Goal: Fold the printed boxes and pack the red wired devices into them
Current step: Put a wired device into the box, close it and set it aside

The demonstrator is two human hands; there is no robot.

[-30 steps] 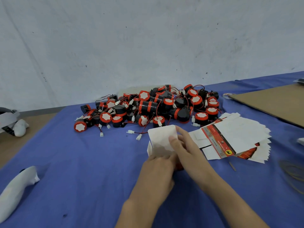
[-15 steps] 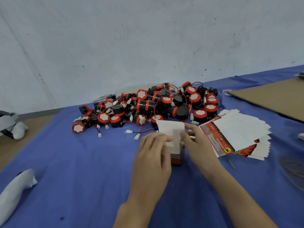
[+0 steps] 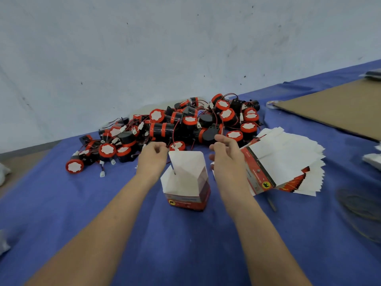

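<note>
A folded printed box [image 3: 186, 182] stands upright on the blue cloth, its white top flaps open and its red base down. My left hand [image 3: 152, 157] hovers just left of the flaps, fingers curled, holding nothing. My right hand [image 3: 225, 153] hovers just right of the box, fingers spread and empty. Neither hand touches the box. Behind them lies a heap of red and black wired devices [image 3: 177, 129]. A fanned stack of flat printed boxes [image 3: 288, 162] lies to the right.
A brown cardboard sheet [image 3: 338, 108] lies at the far right. A tape roll [image 3: 272, 104] sits by its corner. White bags lie at the left edge [image 3: 3, 172]. A wall stands close behind the heap.
Both hands have let go of the box and moved apart and forward toward the heap. The box now stands free with its top flaps up.
</note>
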